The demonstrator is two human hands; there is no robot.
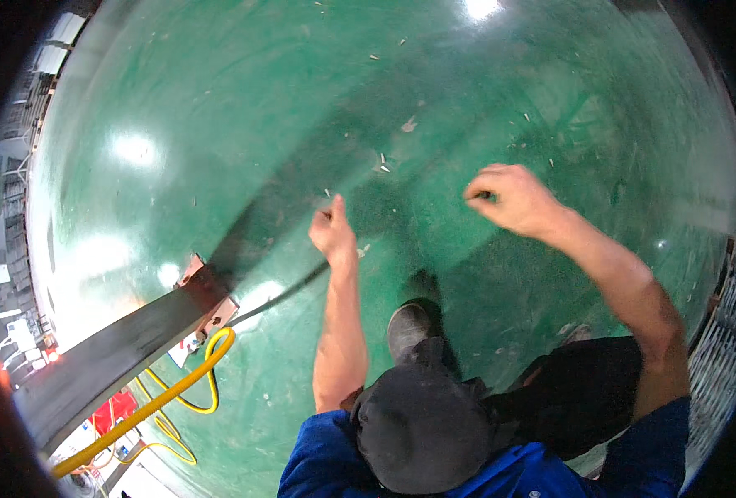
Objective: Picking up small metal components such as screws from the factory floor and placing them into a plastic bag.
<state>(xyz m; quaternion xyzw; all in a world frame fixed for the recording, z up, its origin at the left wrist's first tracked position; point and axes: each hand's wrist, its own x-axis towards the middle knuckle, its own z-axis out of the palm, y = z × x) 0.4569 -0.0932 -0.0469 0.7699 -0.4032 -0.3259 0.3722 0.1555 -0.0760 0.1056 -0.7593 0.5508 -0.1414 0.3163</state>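
Note:
My left hand (333,230) is held over the green floor (243,108), left of the middle. Its fingers are curled in, with one digit pointing up. Whatever it may hold is hidden. To the right, my right hand (513,199) hangs in the air with bent fingers drawn toward the thumb. A small dark gap shows between them, and I cannot make out whether anything is in it. The hands are well apart, and neither touches any other thing that I can see. Small pale scraps (384,163) lie on the floor between and beyond them.
A grey metal post (119,357) with a reddish base plate (220,315) stands at the lower left. Beside it loops a yellow hose (181,390), near a red object (114,412). My grey shoe (409,329) is on the floor. Wire-like metal racking (723,365) lines the right edge.

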